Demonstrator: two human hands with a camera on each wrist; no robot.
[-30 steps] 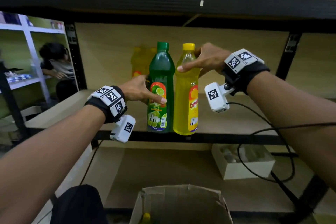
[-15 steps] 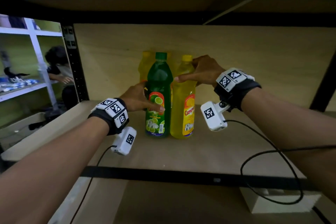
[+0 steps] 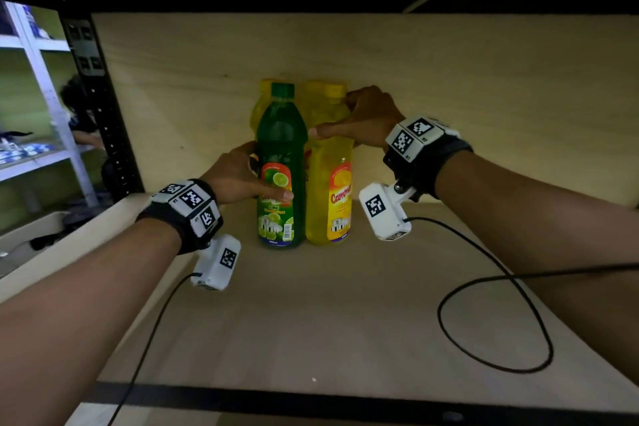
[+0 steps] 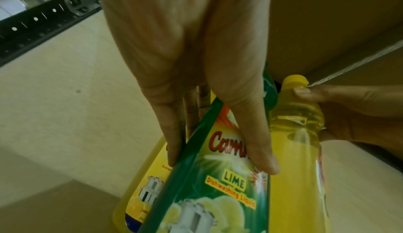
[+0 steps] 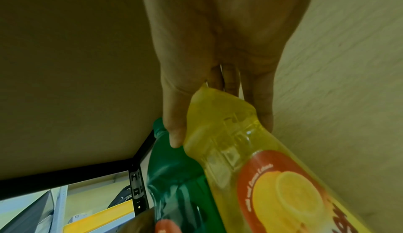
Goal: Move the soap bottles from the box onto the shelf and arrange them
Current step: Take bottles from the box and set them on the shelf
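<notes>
A green lime soap bottle (image 3: 280, 162) and a yellow soap bottle (image 3: 331, 183) stand upright side by side, deep on the wooden shelf (image 3: 345, 304). My left hand (image 3: 242, 180) grips the green bottle (image 4: 209, 185) at its label, thumb across the front. My right hand (image 3: 359, 121) grips the yellow bottle (image 5: 250, 150) at its shoulder, just under the cap. Two more yellow bottles (image 3: 264, 97) stand directly behind them against the back panel, mostly hidden. The box is out of view.
The shelf's black upright (image 3: 100, 107) rises at the left and its black front rail (image 3: 345, 401) runs along the bottom. The board above hangs low over the bottle caps. A black cable (image 3: 501, 304) loops on the shelf at the right. A person sits beyond another rack at far left.
Both hands have carried the green and yellow bottles from the shelf's front edge back toward the rear panel, up against the bottles behind. My head has moved closer in.
</notes>
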